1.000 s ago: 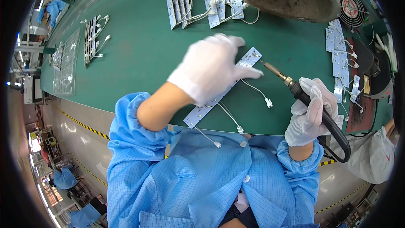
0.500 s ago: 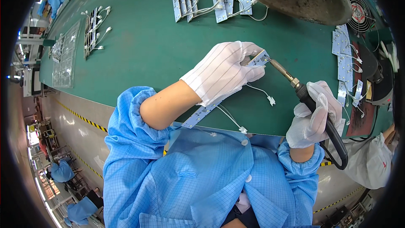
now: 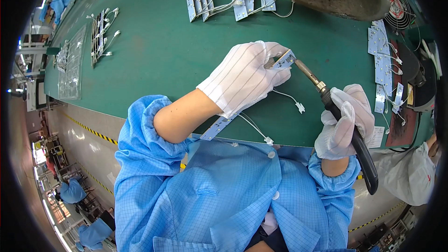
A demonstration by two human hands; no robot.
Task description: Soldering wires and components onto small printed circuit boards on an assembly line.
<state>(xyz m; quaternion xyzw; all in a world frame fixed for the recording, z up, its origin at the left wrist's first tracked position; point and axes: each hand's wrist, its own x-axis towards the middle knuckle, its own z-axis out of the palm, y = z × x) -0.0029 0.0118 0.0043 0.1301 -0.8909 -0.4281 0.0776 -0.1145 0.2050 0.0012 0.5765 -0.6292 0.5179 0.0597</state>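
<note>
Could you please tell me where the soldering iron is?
In the head view, the soldering iron is right of centre, in the right hand, its tip by the LED strip.

I've got a big green tabletop (image 3: 154, 65) filling most of my view, edges bowing from the fisheye. Off to the left I see a shiny greyish floor (image 3: 88, 145), black-and-yellow striped tape (image 3: 91, 128) running diagonally across it, cluttered racks (image 3: 49, 147) beyond, and white strip lights (image 3: 60, 238) glaring down low. Walls are too warped to read.
</note>
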